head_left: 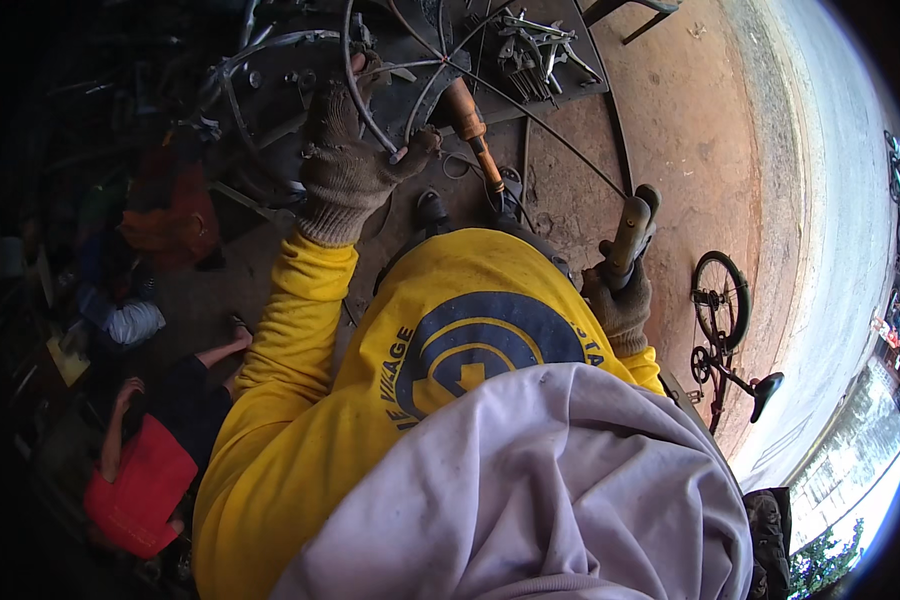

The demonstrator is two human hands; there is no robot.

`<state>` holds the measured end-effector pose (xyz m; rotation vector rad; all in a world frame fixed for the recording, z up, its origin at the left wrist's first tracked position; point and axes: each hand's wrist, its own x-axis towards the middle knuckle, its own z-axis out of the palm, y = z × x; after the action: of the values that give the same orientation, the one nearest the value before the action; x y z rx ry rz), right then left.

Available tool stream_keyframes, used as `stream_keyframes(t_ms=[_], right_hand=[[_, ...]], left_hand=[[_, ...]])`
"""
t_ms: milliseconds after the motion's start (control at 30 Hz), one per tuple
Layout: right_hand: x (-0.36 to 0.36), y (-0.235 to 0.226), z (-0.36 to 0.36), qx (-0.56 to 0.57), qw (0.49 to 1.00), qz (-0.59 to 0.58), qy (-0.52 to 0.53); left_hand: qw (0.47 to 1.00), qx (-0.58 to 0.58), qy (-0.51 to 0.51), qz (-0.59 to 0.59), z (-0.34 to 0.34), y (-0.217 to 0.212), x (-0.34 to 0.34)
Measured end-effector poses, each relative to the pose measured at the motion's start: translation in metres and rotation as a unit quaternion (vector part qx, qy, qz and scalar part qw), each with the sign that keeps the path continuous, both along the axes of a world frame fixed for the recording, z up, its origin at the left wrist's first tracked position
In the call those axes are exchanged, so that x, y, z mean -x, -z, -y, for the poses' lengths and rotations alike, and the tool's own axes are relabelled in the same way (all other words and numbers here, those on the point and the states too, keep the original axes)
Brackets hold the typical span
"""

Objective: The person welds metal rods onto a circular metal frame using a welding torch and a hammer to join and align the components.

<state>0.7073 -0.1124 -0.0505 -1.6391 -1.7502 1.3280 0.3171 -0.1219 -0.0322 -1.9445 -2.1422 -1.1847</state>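
Dark surface [558, 12] backs stiff-looking curved rod [345, 40]; grip mid-curve. Left hand [345, 165] touches rod, closure unclear; right hand [625, 305] clamps tool [630, 235].

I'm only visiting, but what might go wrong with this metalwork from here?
The long thin rod reaches well out from the clamp-like holder in the right hand, so its tip may waver. A reddish spot shows there; if hot, it could burn the left hand at the curved metal bar. The wrenches lie near the table's edge and might get knocked off.
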Motion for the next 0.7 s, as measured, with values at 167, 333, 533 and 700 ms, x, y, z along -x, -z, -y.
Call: stream_keyframes(t_ms=[167,333,533,700], right_hand=[[0.001,0.002,0.000,-0.006,1.000,0.002,0.004],[-0.002,0.008,0.002,-0.008,0.999,-0.046,0.014],[-0.005,0.013,0.003,-0.041,0.997,-0.069,0.001],[-0.005,0.013,0.001,-0.071,0.996,-0.056,-0.018]], left_hand=[[0.987,0.074,0.014,0.145,0.005,0.006,-0.001],[0.987,0.073,-0.015,0.140,0.010,0.006,-0.003],[0.983,0.075,-0.002,0.170,0.010,0.008,-0.003],[0.980,0.087,0.002,0.177,0.011,0.005,-0.001]])
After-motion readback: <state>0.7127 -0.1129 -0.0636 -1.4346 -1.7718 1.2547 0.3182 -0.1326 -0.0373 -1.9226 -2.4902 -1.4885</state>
